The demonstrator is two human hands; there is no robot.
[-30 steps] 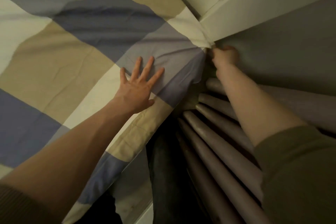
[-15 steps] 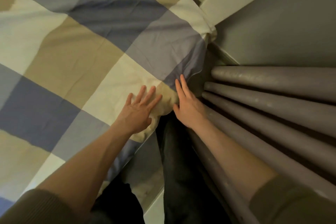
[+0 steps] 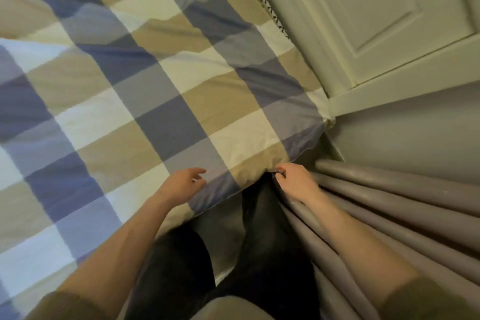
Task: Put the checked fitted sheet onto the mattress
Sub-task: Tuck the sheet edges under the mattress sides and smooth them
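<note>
The checked fitted sheet (image 3: 161,101), in blue, tan and cream squares, lies stretched over the mattress and fills the left and middle of the view. Its far right corner (image 3: 322,112) is tucked against the cream headboard. My left hand (image 3: 185,183) hovers just above the sheet near the bed's side edge, fingers loosely apart and holding nothing. My right hand (image 3: 293,180) is at the side edge of the sheet, fingers curled and pinching the fabric where it folds down over the mattress side. The mattress itself is hidden under the sheet.
A cream panelled headboard (image 3: 363,21) stands at the upper right. Grey curtain folds (image 3: 389,202) hang close along the right of the bed, beside a grey wall (image 3: 415,132). My dark-trousered legs (image 3: 259,241) stand in the narrow gap between bed and curtain.
The view has pulled back from the headboard corner. My right hand left that corner and now pinches the sheet's side edge. My left hand lifted off the sheet and drew back.
</note>
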